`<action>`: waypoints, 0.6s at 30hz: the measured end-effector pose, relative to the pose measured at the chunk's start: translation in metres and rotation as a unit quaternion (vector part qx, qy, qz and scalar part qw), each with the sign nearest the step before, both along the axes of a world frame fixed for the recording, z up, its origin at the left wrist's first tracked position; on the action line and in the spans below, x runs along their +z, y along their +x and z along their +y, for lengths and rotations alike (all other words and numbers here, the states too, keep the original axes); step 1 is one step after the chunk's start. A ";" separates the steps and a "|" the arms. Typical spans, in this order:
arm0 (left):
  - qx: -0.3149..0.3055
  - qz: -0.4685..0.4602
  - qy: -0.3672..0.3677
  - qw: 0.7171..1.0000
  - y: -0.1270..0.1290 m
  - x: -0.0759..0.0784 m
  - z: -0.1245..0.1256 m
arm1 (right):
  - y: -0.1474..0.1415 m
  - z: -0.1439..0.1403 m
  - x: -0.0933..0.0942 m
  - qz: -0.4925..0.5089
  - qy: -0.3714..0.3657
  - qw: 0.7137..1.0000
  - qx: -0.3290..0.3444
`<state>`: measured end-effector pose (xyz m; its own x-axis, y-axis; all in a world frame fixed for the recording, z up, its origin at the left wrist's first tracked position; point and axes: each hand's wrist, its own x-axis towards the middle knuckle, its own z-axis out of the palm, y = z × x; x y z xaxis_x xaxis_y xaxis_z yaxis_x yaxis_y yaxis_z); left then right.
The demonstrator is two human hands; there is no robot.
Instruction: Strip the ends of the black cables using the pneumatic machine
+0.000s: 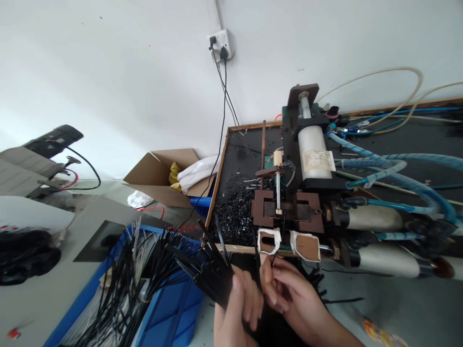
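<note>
The pneumatic cutting machine (311, 193) sits on my desk (398, 299), its slot just above my hands. Beside it lies a heap of small black offcuts (235, 207), so I judge a good many pieces are already trimmed. To my left the blue bin (173, 313) holds a large tangle of black strips (137, 270), so much seems left to do. My left hand (238, 308) is closed around a fanned bundle of strips (210, 270). My right hand (289, 294) pinches a single strip (272, 262) between fingertips, just under the machine's taped guides (289, 243), not yet fed in.
</note>
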<state>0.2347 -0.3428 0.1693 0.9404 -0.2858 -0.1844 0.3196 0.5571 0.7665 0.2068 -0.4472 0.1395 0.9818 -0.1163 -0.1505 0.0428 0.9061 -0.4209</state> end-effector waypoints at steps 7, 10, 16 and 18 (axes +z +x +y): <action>-0.020 0.043 0.020 0.999 0.002 0.020 -0.001 | 0.000 0.000 0.000 0.006 0.004 1.000 0.002; -0.024 0.047 0.026 0.998 0.003 0.025 -0.003 | 0.000 0.000 0.001 0.011 0.002 1.000 0.004; -0.025 0.043 0.016 0.999 0.002 0.024 -0.002 | -0.002 0.000 0.004 0.016 -0.014 1.000 0.008; -0.029 0.042 0.007 0.999 0.002 0.024 -0.001 | -0.002 0.000 0.005 0.018 -0.020 1.000 0.006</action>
